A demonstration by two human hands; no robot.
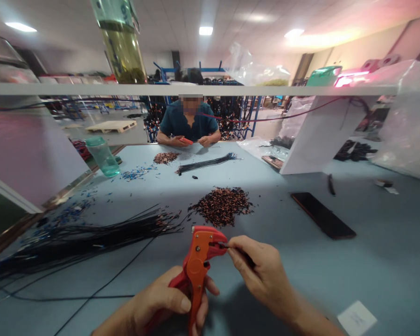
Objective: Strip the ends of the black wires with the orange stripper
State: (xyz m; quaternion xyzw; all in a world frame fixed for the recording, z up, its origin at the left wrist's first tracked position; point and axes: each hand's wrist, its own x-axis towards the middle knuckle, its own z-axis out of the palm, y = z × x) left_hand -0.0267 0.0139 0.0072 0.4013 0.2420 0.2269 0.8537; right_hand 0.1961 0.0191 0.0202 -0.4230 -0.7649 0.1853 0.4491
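My left hand point(171, 296) is wrapped round the handles of a red and orange wire stripper point(197, 263), held upright with its jaws to the right. Between the thumb and fingers of my right hand point(261, 268) is the end of a thin black wire point(226, 246), which meets the stripper's jaws. How far the wire reaches inside the jaws is hidden. Beyond the tool lies a heap of black and copper-coloured wire scraps point(224, 205). A long bundle of black wires point(105, 240) stretches across the table to the left, its bared ends toward the heap.
A dark phone point(322, 215) rests at the right, with a white paper label point(357, 319) nearer me. Across the table, a person point(189, 122) holds a red tool. A green bottle point(103, 156) stands at left. Overhead runs a white shelf point(203, 90), supported by side panels.
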